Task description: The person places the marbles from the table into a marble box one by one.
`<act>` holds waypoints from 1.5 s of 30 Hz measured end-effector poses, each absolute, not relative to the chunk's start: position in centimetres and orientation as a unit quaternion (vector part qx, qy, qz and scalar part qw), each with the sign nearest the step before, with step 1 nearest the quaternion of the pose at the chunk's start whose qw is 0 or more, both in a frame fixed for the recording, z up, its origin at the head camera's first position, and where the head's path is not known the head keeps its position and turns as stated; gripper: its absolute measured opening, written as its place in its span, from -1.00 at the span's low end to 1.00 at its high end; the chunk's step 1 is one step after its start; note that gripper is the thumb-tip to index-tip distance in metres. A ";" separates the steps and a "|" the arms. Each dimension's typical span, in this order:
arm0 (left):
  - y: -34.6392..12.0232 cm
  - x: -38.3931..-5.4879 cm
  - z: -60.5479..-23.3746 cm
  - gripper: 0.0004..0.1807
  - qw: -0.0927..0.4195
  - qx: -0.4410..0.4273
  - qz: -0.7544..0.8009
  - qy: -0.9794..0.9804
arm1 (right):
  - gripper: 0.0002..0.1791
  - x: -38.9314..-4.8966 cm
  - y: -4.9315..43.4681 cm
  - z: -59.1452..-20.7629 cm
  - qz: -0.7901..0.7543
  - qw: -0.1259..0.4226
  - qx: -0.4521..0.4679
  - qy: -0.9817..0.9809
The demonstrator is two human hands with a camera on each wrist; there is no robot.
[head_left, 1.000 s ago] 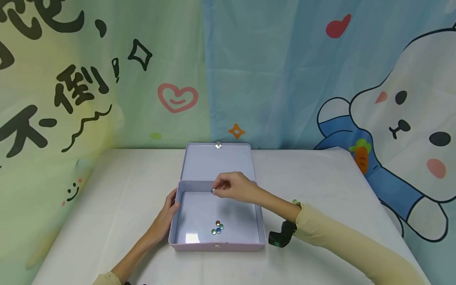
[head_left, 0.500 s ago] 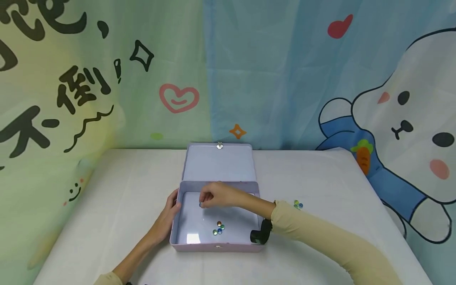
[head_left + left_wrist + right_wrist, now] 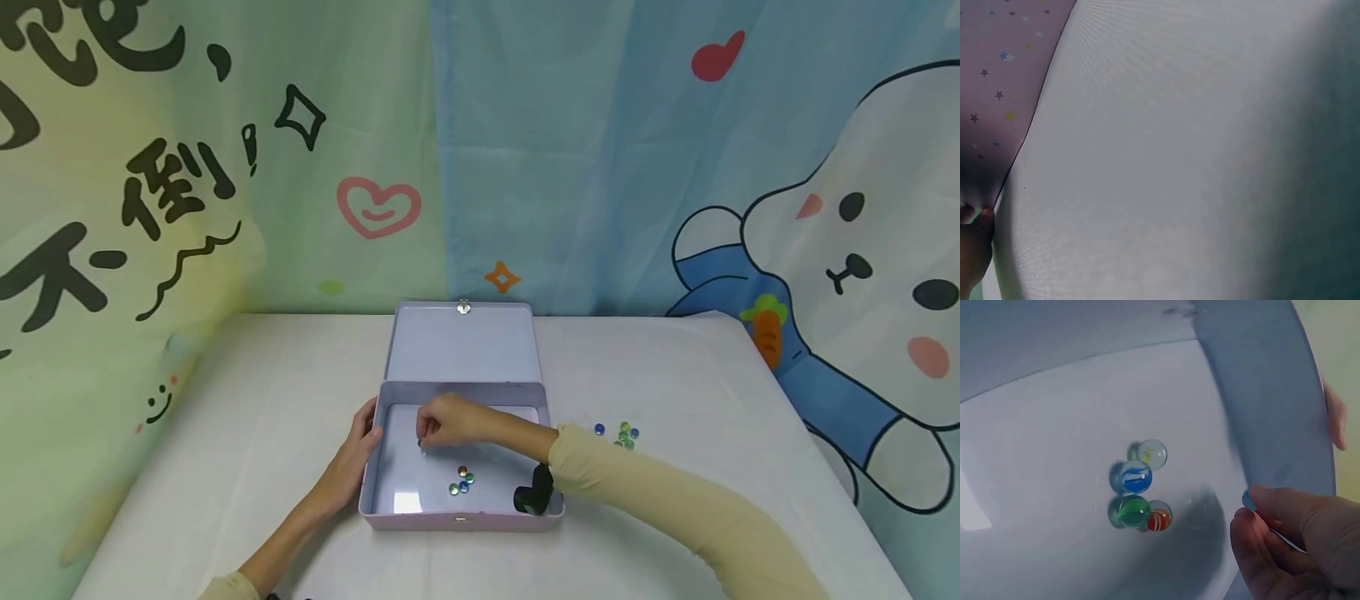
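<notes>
My right hand (image 3: 453,419) pinches a light-blue marble (image 3: 1249,500) between thumb and fingertips, low inside the open box (image 3: 390,492), toward its left wall. Near it on the box floor lie a green marble (image 3: 1133,511), a blue-swirled marble (image 3: 1136,477), an orange-striped marble (image 3: 1159,516) and a clear marble (image 3: 1152,454) with a yellow core, grouped together. My left hand (image 3: 352,458) rests against the box's left side, its fingers fairly straight along the outside and the thumb at the rim. In the left wrist view, that hand touches the pink, star-patterned outer side (image 3: 997,81).
The lid (image 3: 463,342) stands open at the back of the box, with a metal clasp (image 3: 463,307) on its edge. Several more marbles (image 3: 626,437) lie on the white-covered table (image 3: 300,367) right of the box. A printed cloth (image 3: 525,150) hangs behind.
Holding the marble, my right hand has moved left and down from the box's back edge into the box. The forearm's shift uncovers more marbles on the right. The left hand keeps its place.
</notes>
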State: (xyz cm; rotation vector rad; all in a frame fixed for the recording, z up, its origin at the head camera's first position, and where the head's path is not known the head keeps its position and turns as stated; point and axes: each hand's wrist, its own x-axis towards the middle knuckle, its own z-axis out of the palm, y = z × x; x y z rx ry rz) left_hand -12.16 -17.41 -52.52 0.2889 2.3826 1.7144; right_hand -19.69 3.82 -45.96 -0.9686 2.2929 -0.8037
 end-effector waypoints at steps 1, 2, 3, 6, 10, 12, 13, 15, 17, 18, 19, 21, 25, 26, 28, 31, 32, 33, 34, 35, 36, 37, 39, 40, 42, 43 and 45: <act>-17.4 -12.2 -52.5 -0.42 0.097 0.098 0.580 0.803 | -0.93 -19.7 3.8 -46.1 -0.294 0.264 -0.354 0.848; -17.4 -12.2 -52.6 -0.42 0.097 0.098 0.580 0.803 | -0.92 -19.6 3.7 -46.1 -0.290 0.265 -0.352 0.849; -17.4 -12.2 -52.6 -0.42 0.097 0.097 0.580 0.803 | -0.92 -19.6 3.7 -46.2 -0.288 0.267 -0.350 0.850; -17.4 -12.2 -52.7 -0.41 0.095 0.097 0.580 0.804 | -0.91 -19.6 3.6 -46.5 -0.279 0.274 -0.343 0.854; -17.4 -12.2 -52.7 -0.41 0.095 0.094 0.579 0.805 | -0.91 -19.7 3.7 -47.0 -0.265 0.284 -0.336 0.858; -17.4 -12.3 -52.7 -0.41 0.096 0.091 0.579 0.805 | -0.91 -19.8 3.7 -47.2 -0.264 0.290 -0.331 0.859; -17.3 -12.3 -52.7 -0.41 0.096 0.092 0.578 0.805 | -0.91 -19.9 3.7 -47.3 -0.265 0.292 -0.328 0.859; -17.3 -12.3 -52.8 -0.41 0.095 0.092 0.579 0.805 | -0.91 -19.9 3.8 -47.4 -0.269 0.293 -0.324 0.859; -17.4 -12.4 -52.8 -0.41 0.093 0.093 0.578 0.805 | -0.91 -19.9 3.8 -47.5 -0.272 0.290 -0.323 0.859; -17.4 -12.4 -52.8 -0.41 0.093 0.093 0.578 0.806 | -0.90 -19.9 3.9 -47.6 -0.275 0.289 -0.322 0.858; -17.4 -12.4 -52.8 -0.41 0.092 0.093 0.577 0.806 | -0.90 -19.9 3.9 -47.6 -0.277 0.288 -0.322 0.858; -17.4 -12.5 -52.8 -0.41 0.092 0.092 0.576 0.807 | -0.90 -19.9 3.9 -47.7 -0.278 0.284 -0.324 0.858; -17.4 -12.4 -52.8 -0.41 0.094 0.089 0.575 0.808 | -0.89 -19.9 3.9 -47.8 -0.279 0.280 -0.328 0.858; -17.4 -12.4 -52.7 -0.41 0.095 0.090 0.575 0.807 | -0.89 -19.9 3.9 -47.8 -0.280 0.280 -0.328 0.858; -17.4 -12.3 -52.7 -0.41 0.096 0.090 0.576 0.807 | -0.90 -20.0 4.0 -47.6 -0.281 0.283 -0.328 0.857; -17.4 -12.2 -52.6 -0.41 0.098 0.089 0.575 0.808 | -0.91 -20.1 4.1 -47.3 -0.280 0.289 -0.324 0.856; -17.4 -12.2 -52.6 -0.41 0.099 0.089 0.574 0.808 | -0.91 -20.1 4.1 -47.2 -0.282 0.288 -0.323 0.856; -17.4 -12.1 -52.5 -0.41 0.100 0.089 0.573 0.808 | -0.91 -20.2 4.2 -47.0 -0.282 0.288 -0.322 0.857; -17.3 -12.1 -52.5 -0.41 0.101 0.088 0.573 0.808 | -0.91 -20.3 4.3 -46.8 -0.284 0.286 -0.322 0.856; -17.3 -12.1 -52.5 -0.41 0.103 0.087 0.574 0.808 | -0.91 -20.4 4.5 -46.5 -0.285 0.286 -0.324 0.855; -17.3 -12.1 -52.5 -0.41 0.104 0.088 0.574 0.807 | -0.91 -20.5 4.7 -46.1 -0.289 0.286 -0.325 0.854; -17.3 -12.1 -52.5 -0.41 0.104 0.087 0.575 0.807 | -0.91 -20.6 4.9 -45.7 -0.296 0.288 -0.324 0.851; -17.4 -12.2 -52.6 -0.41 0.104 0.087 0.579 0.804 | -0.88 -20.7 5.6 -44.7 -0.315 0.294 -0.328 0.841; -17.4 -12.2 -52.6 -0.41 0.103 0.087 0.581 0.802 | -0.87 -20.7 6.1 -44.2 -0.328 0.300 -0.328 0.834; -17.4 -12.3 -52.7 -0.42 0.099 0.091 0.582 0.802 | -0.84 -20.6 7.1 -43.2 -0.356 0.311 -0.323 0.820; -17.4 -12.3 -52.7 -0.42 0.097 0.092 0.582 0.802 | -0.83 -20.4 7.8 -42.6 -0.371 0.315 -0.318 0.813; -17.4 -12.3 -52.7 -0.41 0.096 0.095 0.584 0.801 | -0.81 -20.0 9.2 -41.6 -0.399 0.322 -0.307 0.802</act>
